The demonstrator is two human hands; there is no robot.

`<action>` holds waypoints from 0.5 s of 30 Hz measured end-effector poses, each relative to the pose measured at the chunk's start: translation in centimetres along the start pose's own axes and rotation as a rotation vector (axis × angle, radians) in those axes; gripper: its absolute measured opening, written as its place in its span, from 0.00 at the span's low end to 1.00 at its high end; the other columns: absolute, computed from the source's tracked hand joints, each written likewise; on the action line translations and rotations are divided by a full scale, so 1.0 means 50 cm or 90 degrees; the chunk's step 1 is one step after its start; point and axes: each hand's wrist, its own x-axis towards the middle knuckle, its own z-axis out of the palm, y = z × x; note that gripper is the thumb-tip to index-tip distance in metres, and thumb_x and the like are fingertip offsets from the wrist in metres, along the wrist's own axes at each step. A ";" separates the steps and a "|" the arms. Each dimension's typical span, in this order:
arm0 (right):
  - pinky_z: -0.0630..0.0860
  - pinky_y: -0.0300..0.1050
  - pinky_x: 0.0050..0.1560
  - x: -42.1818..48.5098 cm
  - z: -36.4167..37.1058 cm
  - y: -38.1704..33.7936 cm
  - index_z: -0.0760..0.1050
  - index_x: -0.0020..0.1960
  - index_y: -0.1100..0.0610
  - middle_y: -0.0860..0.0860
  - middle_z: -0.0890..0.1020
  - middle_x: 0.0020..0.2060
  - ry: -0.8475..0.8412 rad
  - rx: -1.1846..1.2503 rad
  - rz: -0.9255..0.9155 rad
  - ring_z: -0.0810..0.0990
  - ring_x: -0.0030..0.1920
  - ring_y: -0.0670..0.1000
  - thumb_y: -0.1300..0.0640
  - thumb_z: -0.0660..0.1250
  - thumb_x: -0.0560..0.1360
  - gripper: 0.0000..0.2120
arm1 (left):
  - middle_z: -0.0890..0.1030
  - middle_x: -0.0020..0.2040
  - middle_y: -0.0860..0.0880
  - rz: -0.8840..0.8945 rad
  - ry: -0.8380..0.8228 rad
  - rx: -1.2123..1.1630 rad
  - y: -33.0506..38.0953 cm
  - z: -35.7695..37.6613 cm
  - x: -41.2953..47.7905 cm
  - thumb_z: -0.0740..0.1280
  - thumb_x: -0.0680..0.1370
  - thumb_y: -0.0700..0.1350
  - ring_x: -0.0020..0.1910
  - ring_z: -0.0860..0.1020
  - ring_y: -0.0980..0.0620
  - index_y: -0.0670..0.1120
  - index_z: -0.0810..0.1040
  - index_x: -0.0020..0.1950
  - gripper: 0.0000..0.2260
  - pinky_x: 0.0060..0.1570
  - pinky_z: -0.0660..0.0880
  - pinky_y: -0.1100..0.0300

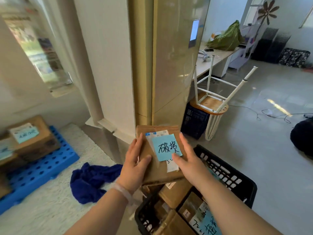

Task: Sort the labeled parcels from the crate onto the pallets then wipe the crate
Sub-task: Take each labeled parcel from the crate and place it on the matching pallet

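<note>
While above the crate [237, 181], parcel [158, 170]; column [169, 65] ahead, cloth [91, 180] and pallet [39, 170] leftward.

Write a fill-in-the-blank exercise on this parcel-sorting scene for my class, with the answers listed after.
1. The left hand and right hand hold a parcel bearing a ____ note.
2. The crate below the hands is ____ in colour.
3. The pallet lies to the ____ of the cloth.
4. The stool stands ____ down, legs in the air.
Missing words: blue; black; left; upside.
</note>
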 end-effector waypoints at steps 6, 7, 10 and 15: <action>0.75 0.56 0.64 0.021 0.181 -0.069 0.56 0.67 0.23 0.39 0.71 0.62 -0.070 -0.015 -0.046 0.73 0.63 0.47 0.48 0.64 0.79 0.27 | 0.56 0.76 0.61 -0.031 0.039 0.095 0.007 -0.196 -0.028 0.68 0.65 0.70 0.72 0.64 0.50 0.82 0.54 0.64 0.32 0.66 0.72 0.45; 0.75 0.56 0.64 0.024 0.217 -0.082 0.57 0.64 0.20 0.40 0.71 0.63 -0.077 -0.016 -0.057 0.73 0.64 0.48 0.48 0.65 0.79 0.27 | 0.57 0.76 0.59 -0.026 0.056 0.111 0.005 -0.233 -0.034 0.69 0.64 0.71 0.71 0.65 0.51 0.80 0.55 0.66 0.34 0.66 0.72 0.46; 0.77 0.50 0.62 0.036 0.324 -0.115 0.57 0.65 0.20 0.42 0.71 0.65 -0.098 -0.022 -0.077 0.73 0.64 0.47 0.49 0.66 0.79 0.28 | 0.61 0.73 0.58 -0.037 0.094 0.123 0.002 -0.337 -0.053 0.71 0.69 0.64 0.68 0.68 0.53 0.76 0.54 0.67 0.33 0.64 0.74 0.50; 0.75 0.52 0.64 0.045 0.502 -0.168 0.55 0.63 0.20 0.41 0.70 0.64 -0.145 -0.053 -0.094 0.72 0.63 0.46 0.50 0.65 0.79 0.29 | 0.59 0.73 0.59 -0.041 0.178 0.152 -0.020 -0.503 -0.099 0.73 0.73 0.53 0.70 0.64 0.53 0.74 0.54 0.65 0.33 0.68 0.69 0.48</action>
